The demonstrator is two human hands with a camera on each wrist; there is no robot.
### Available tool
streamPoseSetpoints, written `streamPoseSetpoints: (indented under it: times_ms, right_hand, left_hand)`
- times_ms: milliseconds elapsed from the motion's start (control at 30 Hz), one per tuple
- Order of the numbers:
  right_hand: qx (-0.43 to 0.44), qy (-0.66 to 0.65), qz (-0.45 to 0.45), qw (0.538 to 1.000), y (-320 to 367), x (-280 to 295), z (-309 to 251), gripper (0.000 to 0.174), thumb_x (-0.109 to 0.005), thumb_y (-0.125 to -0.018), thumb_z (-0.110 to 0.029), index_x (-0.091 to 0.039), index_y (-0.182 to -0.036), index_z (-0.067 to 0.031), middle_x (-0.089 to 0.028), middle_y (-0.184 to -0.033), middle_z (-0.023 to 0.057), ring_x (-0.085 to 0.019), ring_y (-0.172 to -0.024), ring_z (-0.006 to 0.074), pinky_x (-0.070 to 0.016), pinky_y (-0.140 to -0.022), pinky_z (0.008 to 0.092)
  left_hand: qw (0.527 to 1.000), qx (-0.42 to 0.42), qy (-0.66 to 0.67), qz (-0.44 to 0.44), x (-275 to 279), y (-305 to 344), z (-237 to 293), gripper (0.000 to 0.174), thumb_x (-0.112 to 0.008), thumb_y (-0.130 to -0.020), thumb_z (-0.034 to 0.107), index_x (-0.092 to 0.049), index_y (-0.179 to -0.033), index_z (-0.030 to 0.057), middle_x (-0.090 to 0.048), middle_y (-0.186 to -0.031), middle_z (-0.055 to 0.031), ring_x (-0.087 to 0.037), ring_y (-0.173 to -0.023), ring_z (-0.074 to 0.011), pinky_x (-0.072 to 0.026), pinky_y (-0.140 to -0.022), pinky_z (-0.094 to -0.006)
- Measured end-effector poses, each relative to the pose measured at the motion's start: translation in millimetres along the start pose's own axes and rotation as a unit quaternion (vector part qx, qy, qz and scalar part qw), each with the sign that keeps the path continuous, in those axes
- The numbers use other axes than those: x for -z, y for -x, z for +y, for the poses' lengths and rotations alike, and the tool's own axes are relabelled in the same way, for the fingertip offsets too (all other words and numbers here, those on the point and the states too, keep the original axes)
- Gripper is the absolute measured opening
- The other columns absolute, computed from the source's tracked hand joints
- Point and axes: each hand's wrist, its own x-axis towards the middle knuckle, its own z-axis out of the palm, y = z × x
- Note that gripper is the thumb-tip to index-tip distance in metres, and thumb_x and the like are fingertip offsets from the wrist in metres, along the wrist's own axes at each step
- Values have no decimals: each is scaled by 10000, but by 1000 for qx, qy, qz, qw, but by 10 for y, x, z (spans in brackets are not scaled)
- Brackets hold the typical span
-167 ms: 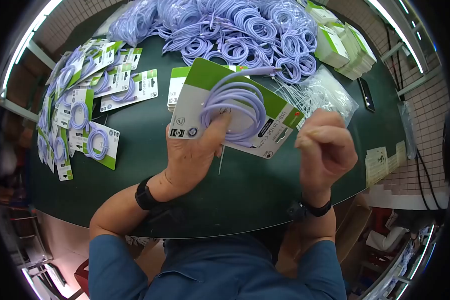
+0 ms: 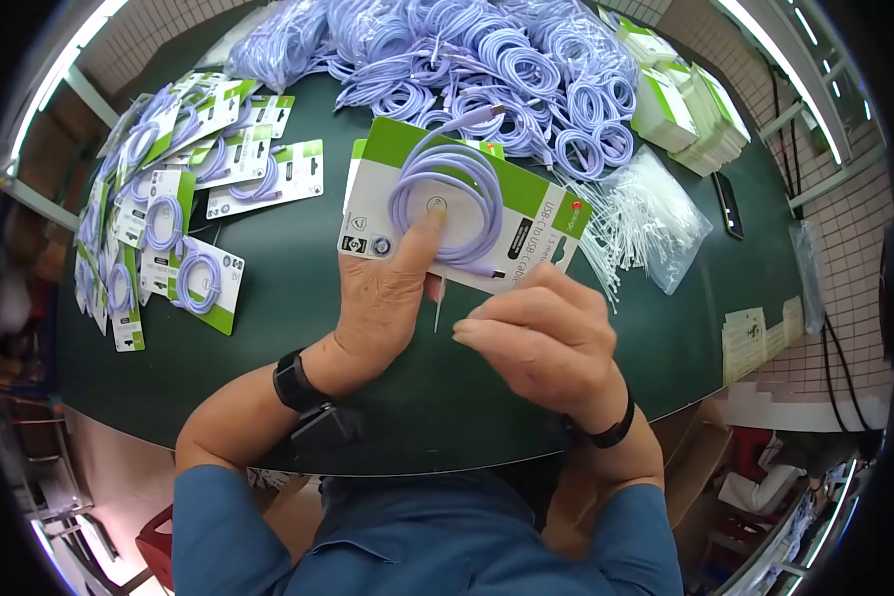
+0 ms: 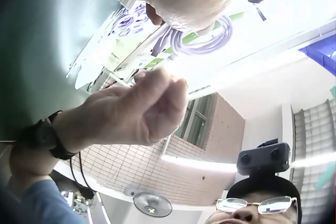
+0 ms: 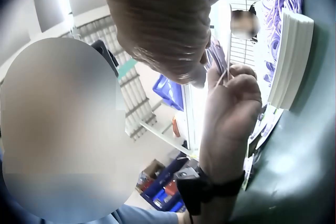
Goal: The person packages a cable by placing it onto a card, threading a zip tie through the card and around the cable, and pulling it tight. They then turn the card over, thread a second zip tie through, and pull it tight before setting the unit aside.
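My left hand (image 2: 377, 298) grips a green and white card (image 2: 517, 194) printed as a USB-C cable pack. A coiled lilac cable (image 2: 493, 204) lies against its front, and my left thumb presses inside the coil. From behind the card a thin white cable tie (image 2: 438, 310) hangs beside the left fingers. My right hand (image 2: 561, 348) is just below the card's lower right corner, fingers curled, thumb and forefinger tips near the tie; nothing shows between them. In the right wrist view a white strip (image 4: 229, 40) stands up from the left hand (image 4: 233, 108).
Carded cables (image 2: 199, 280) are heaped on the left of the dark green table (image 2: 268, 397). Lilac cable coils (image 2: 512, 60) fill the back. Stacks of cards (image 2: 666, 104), a bag of white ties (image 2: 656, 219) and a dark phone-like object (image 2: 728, 206) lie right.
My right hand has moved left and down, from beside the card to below its corner. The card in my left hand has tilted slightly and shifted left.
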Motion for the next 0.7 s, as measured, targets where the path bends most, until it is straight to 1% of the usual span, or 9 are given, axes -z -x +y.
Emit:
streamPoseSetpoints:
  times_ms: [67,100,200,367,467,500,600,633,700]
  right_hand:
    - [36,86,-37,995,8,-117,8,268,-814,-771,32,-800,-1022,-63,-721,-917,37,-646,-724,195,-506,-589,333]
    - [37,86,-39,995,15,-155,19,268,-814,-771,32,-800,-1022,-63,-721,-917,37,-646,-724,195,-506,-589,333]
    - [33,177,-34,983,32,-212,48,339,-842,-717,4,-801,-1045,-67,-704,-913,30,-638,-717,202,-503,-590,332]
    - [30,213,-36,976,25,-188,67,349,-862,-711,-28,-795,-1051,-71,-700,-919,20,-636,-712,203,-503,-589,348]
    - [28,227,-24,973,53,-222,107,344,-862,-717,-32,-788,-1051,-73,-695,-927,18,-634,-703,202,-496,-583,354]
    - [29,227,-26,973,66,-230,120,344,-862,-717,-32,-788,-1051,-73,-695,-927,18,-634,-703,202,-496,-583,354]
    - [50,238,-24,970,88,-246,154,347,-784,-698,-99,-776,-1043,-56,-688,-964,33,-631,-743,198,-489,-597,334]
    - [51,239,-24,969,83,-244,140,347,-784,-698,-99,-776,-1043,-56,-688,-964,33,-631,-743,198,-489,-597,334]
    - [55,196,-19,979,77,-237,72,321,-825,-721,-22,-772,-1034,-68,-701,-965,37,-642,-715,204,-514,-600,333]
  left_hand:
    - [1000,19,15,16,34,-10,-47,246,-729,-1023,131,-646,-1225,19,-707,-1035,-25,-640,-759,-60,-524,-592,-235]
    - [1000,18,18,17,30,-15,-81,246,-729,-1023,131,-646,-1225,19,-707,-1035,-25,-640,-759,-60,-524,-592,-235]
    - [994,-99,12,35,-63,-43,-185,269,-738,-1017,129,-640,-1238,12,-708,-1064,-31,-653,-828,-69,-536,-640,-242]
    - [993,-111,15,26,-93,3,-161,279,-739,-1014,130,-641,-1246,11,-705,-1077,-30,-662,-880,-84,-558,-706,-257]
    - [998,-46,31,15,-62,54,-134,273,-742,-1008,126,-655,-1236,6,-715,-1085,-26,-672,-903,-91,-568,-752,-272]
    - [998,-46,32,15,-61,53,-137,273,-742,-1008,126,-655,-1236,6,-715,-1085,-26,-672,-903,-91,-568,-752,-272]
    - [995,-100,-27,13,-59,34,-153,268,-745,-1006,127,-667,-1234,9,-727,-1096,-26,-680,-916,-86,-571,-743,-264]
    - [994,-101,-27,12,-61,27,-147,268,-745,-1006,127,-667,-1234,9,-727,-1096,-26,-680,-916,-86,-571,-743,-264]
    - [995,-97,-7,10,-64,16,-124,264,-750,-1001,124,-674,-1227,10,-733,-1093,-27,-683,-925,-84,-572,-747,-266]
